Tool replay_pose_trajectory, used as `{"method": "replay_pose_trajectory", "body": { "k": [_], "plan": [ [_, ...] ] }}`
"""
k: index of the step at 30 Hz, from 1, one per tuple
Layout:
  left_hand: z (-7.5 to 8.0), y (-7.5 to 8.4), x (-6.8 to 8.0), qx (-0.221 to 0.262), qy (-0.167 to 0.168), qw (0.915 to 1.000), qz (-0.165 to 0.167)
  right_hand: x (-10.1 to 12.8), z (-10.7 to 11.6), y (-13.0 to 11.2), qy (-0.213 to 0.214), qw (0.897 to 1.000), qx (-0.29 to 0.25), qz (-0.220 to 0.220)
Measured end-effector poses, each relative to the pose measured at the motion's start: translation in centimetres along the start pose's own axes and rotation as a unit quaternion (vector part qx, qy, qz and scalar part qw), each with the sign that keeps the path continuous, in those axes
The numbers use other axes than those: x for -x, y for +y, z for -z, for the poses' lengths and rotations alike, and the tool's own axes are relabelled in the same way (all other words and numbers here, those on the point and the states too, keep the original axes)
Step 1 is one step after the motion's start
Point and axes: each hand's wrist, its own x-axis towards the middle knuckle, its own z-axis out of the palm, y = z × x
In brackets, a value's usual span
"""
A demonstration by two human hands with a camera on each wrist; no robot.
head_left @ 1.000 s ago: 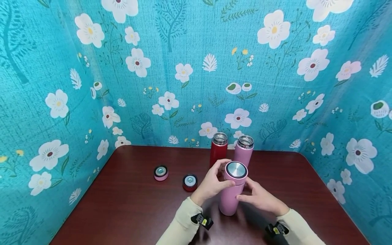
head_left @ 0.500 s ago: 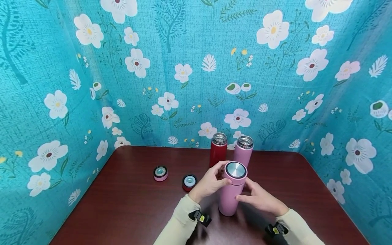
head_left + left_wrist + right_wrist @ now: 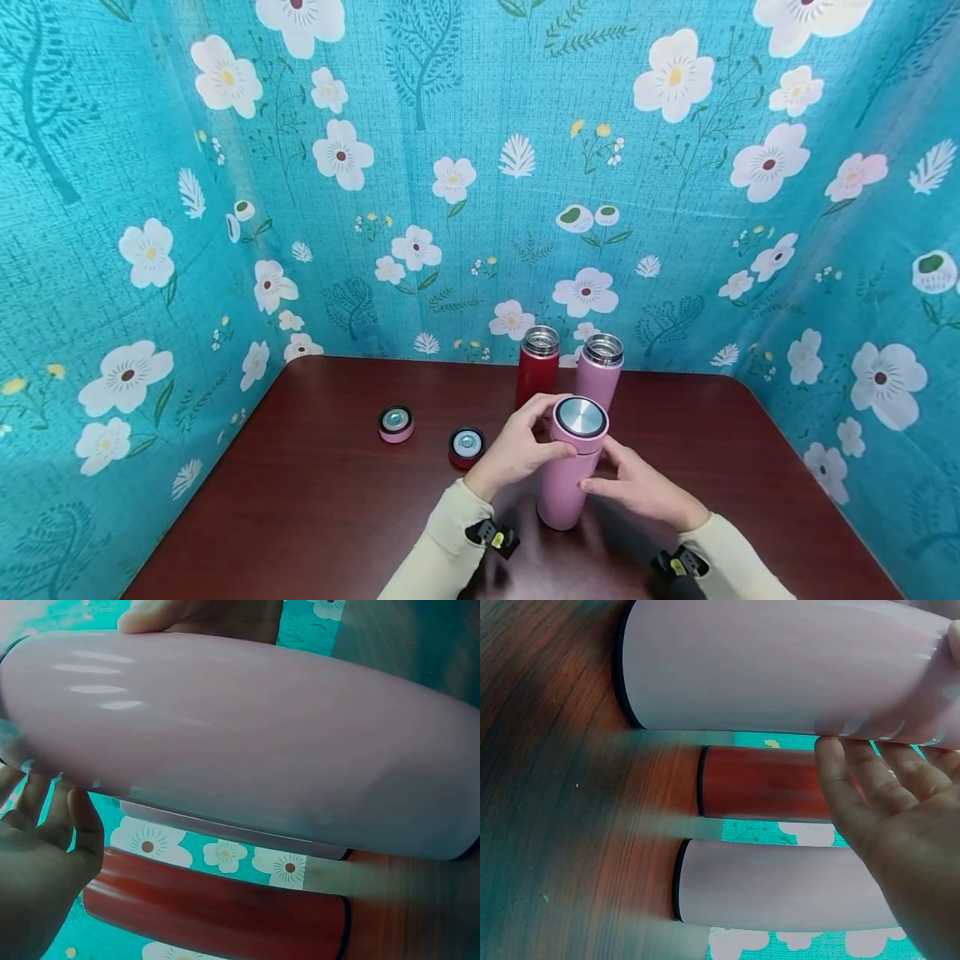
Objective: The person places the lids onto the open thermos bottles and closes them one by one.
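- upright, the tall pink metal flask with a steel-topped cap (image 3: pixel 570 471) stood on the dark red-brown wooden table (image 3: pixel 315 500), nearer the front edge than the back.
- the left hand (image 3: pixel 517 446) curled its fingers round the cap; the right hand (image 3: pixel 637 487) clasped the body.
- just behind stood an uncapped red metal flask (image 3: pixel 536 371) and an uncapped pink metal flask (image 3: pixel 597 367), near the flowered teal curtain (image 3: pixel 450 167).
- a loose round pink cap (image 3: pixel 395 422) and a loose round red cap (image 3: pixel 466 446) lay left, bare tabletop around them.
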Motion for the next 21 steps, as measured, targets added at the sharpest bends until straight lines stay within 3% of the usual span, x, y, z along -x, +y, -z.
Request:
{"method": "replay_pose_trajectory", "body": {
  "k": [6,12,21],
  "plan": [
    [0.38,-0.5,0.0,0.019,-0.014,0.9997,0.011,0.02,-0.1,-0.17,-0.008,1.0,-0.022,-0.002],
    [0.63,-0.48,0.01,0.029,-0.027,0.9992,-0.001,0.07,-0.14,-0.32,-0.009,1.0,-0.022,0.018],
    [0.15,-0.24,-0.03,0.031,-0.017,0.9992,0.019,0.12,-0.07,-0.23,-0.007,1.0,-0.014,0.013]
  ]
}}
